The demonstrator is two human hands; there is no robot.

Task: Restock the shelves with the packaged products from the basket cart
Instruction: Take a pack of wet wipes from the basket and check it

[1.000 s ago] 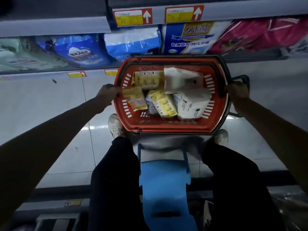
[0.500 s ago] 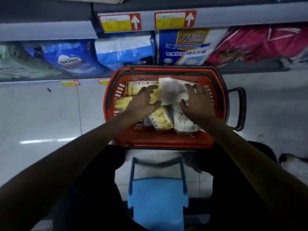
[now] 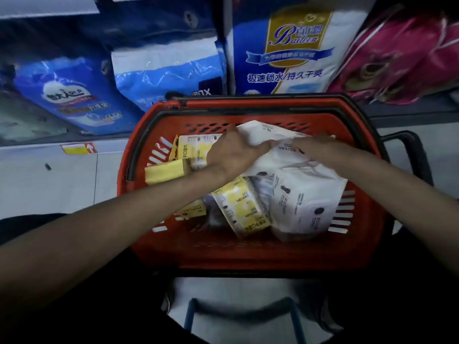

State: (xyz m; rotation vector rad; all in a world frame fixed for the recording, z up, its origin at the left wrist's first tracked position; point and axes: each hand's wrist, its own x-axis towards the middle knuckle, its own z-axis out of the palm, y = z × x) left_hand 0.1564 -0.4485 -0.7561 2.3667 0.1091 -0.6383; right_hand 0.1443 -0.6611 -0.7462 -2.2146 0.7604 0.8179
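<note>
A red basket cart (image 3: pixel 248 249) stands in front of me, filled with several packs. My left hand (image 3: pixel 233 155) and my right hand (image 3: pixel 315 147) both grip a white soft pack (image 3: pixel 270 135) at the back of the basket, one on each end. Under it lies another white pack (image 3: pixel 303 202). Yellow packs lie to the left and in the middle: a flat yellow pack (image 3: pixel 166 171), a printed one (image 3: pixel 196 147) and one leaning (image 3: pixel 243 209). My fingertips are hidden behind the held pack.
The lowest shelf behind the basket holds large blue bags (image 3: pixel 69 95), a blue and white bag (image 3: pixel 169 70), a white and gold bag (image 3: pixel 288 55) and a pink bag (image 3: pixel 407 60). A black cart handle (image 3: pixel 417 157) juts out right. A blue stool (image 3: pixel 295 319) is under me.
My hands left the basket's rim, went in among the packs and now grip the white pack at the back. The view has moved closer to the basket and shelf.
</note>
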